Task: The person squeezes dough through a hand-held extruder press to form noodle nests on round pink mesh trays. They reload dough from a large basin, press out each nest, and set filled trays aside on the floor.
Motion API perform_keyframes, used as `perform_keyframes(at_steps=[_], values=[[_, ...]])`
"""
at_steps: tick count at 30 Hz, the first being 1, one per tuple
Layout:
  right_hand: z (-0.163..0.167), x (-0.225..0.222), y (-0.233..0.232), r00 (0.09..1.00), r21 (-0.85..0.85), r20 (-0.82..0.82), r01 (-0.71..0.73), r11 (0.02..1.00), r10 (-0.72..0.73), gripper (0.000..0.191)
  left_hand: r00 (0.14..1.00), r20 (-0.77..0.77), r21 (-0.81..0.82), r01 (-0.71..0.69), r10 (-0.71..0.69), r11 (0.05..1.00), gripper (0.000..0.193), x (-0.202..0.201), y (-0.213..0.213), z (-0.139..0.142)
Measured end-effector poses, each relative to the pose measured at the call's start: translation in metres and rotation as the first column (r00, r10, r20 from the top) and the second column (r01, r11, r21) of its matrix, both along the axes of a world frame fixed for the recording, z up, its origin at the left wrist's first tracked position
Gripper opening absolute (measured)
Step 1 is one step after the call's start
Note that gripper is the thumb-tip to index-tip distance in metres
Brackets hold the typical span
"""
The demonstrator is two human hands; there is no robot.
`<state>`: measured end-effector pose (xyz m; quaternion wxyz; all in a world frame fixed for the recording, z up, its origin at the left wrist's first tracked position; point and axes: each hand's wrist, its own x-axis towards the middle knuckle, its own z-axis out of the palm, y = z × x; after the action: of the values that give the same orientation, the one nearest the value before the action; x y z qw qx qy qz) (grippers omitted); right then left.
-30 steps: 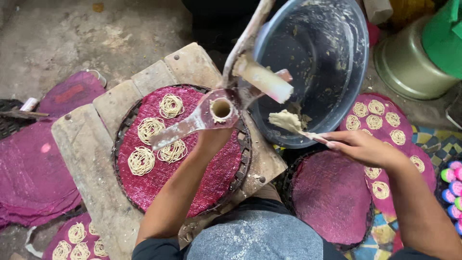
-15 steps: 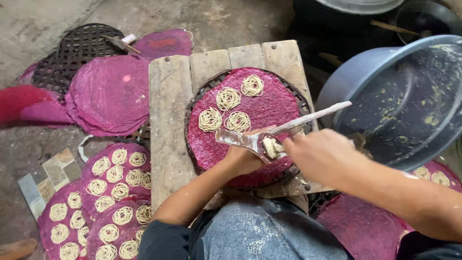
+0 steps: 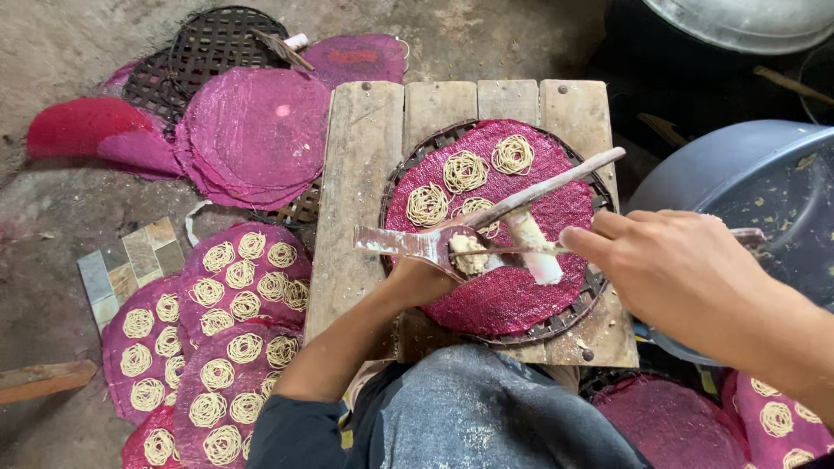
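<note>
My left hand grips a dough-smeared noodle press with a long handle, held over a round magenta mat on a wooden board. My right hand holds a thin flat stick and pushes pale dough into the press cup. A white plunger hangs from the handle. Several coiled noodle nests lie on the far part of the mat.
A grey basin with dough scraps stands at the right. Magenta mats and dark woven trays are stacked at the upper left. Mats covered with noodle nests lie at the lower left, and more at the lower right.
A second ago my right hand scooped dough at the basin. It has since come over the press and now packs the dough in. The view has swung left, away from the basin.
</note>
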<state>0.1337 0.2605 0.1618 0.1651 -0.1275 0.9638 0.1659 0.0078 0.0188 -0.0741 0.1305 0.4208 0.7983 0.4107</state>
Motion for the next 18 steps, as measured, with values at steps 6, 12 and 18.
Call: perform_keyframes(at_steps=[6, 12, 18], values=[[-0.028, -0.027, -0.052, 0.966, 0.156, 0.153, -0.233, 0.960, 0.210, 0.042, 0.993, 0.100, -0.055, 0.065, -0.059, 0.996, 0.032, 0.013, 0.017, -0.001], [-0.016, -0.024, -0.046, 0.977, 0.067, 0.009, -0.214, 0.975, 0.214, 0.049, 0.899, 0.420, 0.049, -0.163, 0.128, 0.985, 0.052, 0.003, 0.004, 0.006], [-0.091, -0.015, -0.012, 0.942, -0.687, -0.076, 0.188, 0.702, -0.327, 0.038, 0.875, -0.158, 0.303, -0.398, 0.457, 0.866, 0.053, -0.007, -0.010, 0.031]])
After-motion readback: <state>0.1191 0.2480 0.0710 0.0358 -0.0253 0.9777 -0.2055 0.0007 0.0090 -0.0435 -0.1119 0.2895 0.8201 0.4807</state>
